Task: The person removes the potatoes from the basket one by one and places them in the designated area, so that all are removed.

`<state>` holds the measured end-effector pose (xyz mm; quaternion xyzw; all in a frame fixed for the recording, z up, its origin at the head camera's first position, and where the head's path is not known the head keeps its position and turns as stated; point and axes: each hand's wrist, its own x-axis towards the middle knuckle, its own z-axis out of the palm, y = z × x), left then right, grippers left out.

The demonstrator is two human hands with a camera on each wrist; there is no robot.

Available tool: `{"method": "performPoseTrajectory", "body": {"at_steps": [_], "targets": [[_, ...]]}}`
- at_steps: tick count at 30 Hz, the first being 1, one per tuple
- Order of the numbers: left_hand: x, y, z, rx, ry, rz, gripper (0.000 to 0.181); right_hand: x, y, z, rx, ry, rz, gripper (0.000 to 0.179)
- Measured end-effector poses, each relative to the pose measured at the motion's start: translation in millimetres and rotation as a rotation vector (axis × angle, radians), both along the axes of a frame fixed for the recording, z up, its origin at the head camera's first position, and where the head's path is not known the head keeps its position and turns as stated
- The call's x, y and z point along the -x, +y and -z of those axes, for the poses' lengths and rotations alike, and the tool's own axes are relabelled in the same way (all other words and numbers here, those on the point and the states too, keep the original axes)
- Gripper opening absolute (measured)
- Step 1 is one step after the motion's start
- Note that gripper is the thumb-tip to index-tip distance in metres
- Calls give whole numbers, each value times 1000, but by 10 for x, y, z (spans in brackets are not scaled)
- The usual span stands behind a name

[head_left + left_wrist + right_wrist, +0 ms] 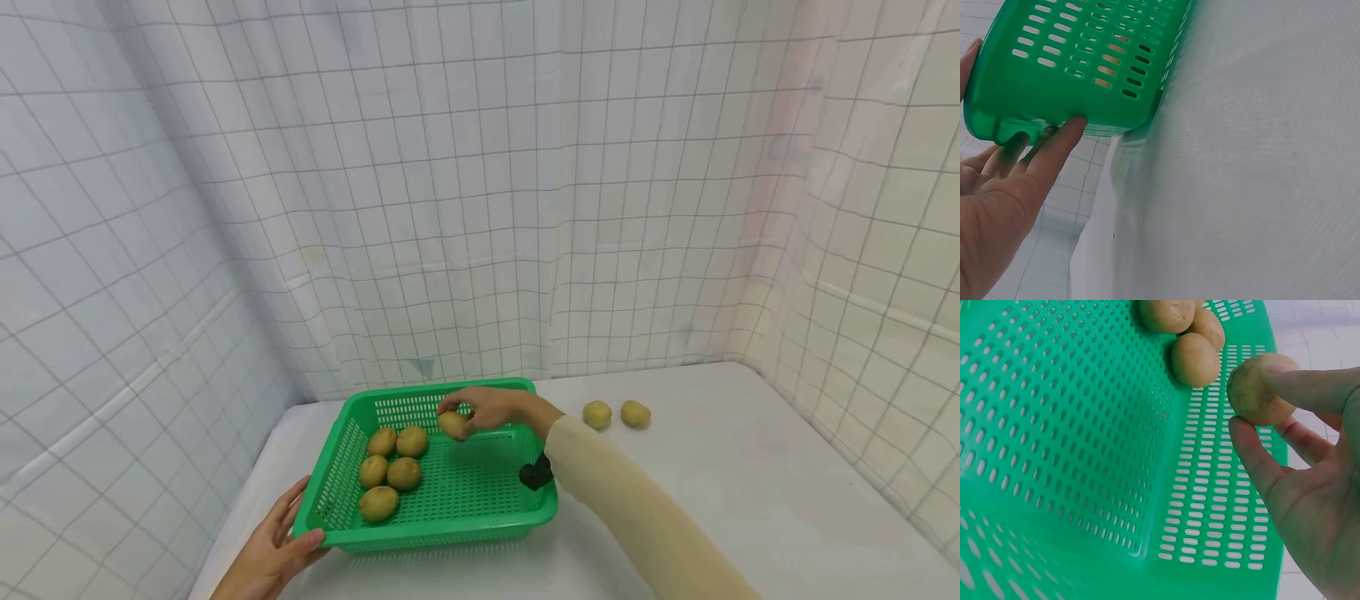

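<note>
A green plastic basket (442, 530) with slotted walls stands on the table, several potatoes (378, 504) gathered along its left side. My right hand (491, 407) is over the back part of the basket and pinches one potato (1261, 390) between thumb and fingers, above the basket floor. At the basket's front left corner my left hand (273, 546) grips the rim, thumb on the near edge. The left wrist view shows the fingers (1060, 150) of that hand against the outside of the green wall.
Two more potatoes (597, 414) lie on the white tabletop (720, 467) to the right of the basket. White grid-patterned curtains (480, 208) hang behind the table and at both sides. A small black object (536, 473) shows by the right wrist.
</note>
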<state>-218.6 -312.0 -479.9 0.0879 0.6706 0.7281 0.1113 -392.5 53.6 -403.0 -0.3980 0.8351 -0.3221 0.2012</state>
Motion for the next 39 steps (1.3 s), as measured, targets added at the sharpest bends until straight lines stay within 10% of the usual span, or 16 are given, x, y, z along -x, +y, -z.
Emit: {"method": "performPoseTrajectory", "body": {"at_steps": [39], "targets": [[-3,10,-13,26,-23,-23,88,-21,871,-255,39,-32,206,51]]}}
